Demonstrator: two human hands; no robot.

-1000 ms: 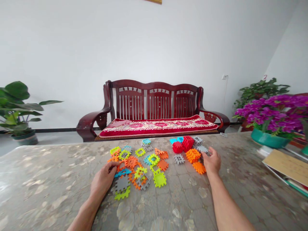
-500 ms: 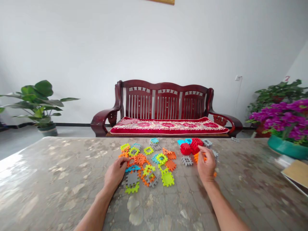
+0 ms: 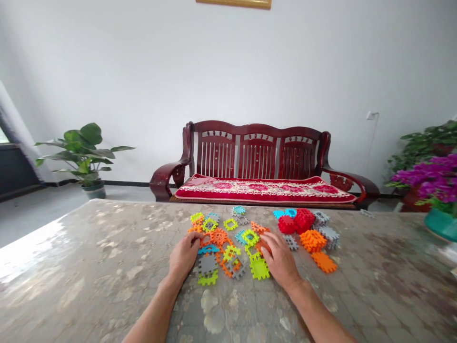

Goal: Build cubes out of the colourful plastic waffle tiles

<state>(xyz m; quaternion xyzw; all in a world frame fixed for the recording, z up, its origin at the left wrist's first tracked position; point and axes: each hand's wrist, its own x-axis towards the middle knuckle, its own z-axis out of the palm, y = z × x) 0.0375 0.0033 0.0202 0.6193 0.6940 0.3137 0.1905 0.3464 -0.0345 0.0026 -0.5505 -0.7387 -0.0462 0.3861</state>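
Note:
Notched interlocking plastic tiles lie in a loose, mixed-colour heap on the table. My left hand [image 3: 185,251] is at the heap's left side, fingers curled in a pinch at an orange tile [image 3: 205,237], with a blue tile [image 3: 208,249] and a grey tile [image 3: 207,264] close by. On the heap's right side, my right hand [image 3: 282,262] reaches in with fingers stretched and a little apart. Its fingertips rest over an orange tile [image 3: 263,247] that they partly cover. A lime-green tile [image 3: 260,268] lies just left of that hand.
Sorted by colour farther right are red tiles [image 3: 304,220], an orange stack [image 3: 312,241], a single orange tile [image 3: 324,262] and grey tiles [image 3: 329,237]. Beyond the table [image 3: 117,267] stands a wooden bench [image 3: 257,155]. A teal flowerpot [image 3: 441,224] is at the right edge.
My right hand has moved left from the orange stack to the mixed heap, uncovering the stack and a single orange tile. My left hand stays by the same tiles. The view has turned slightly left.

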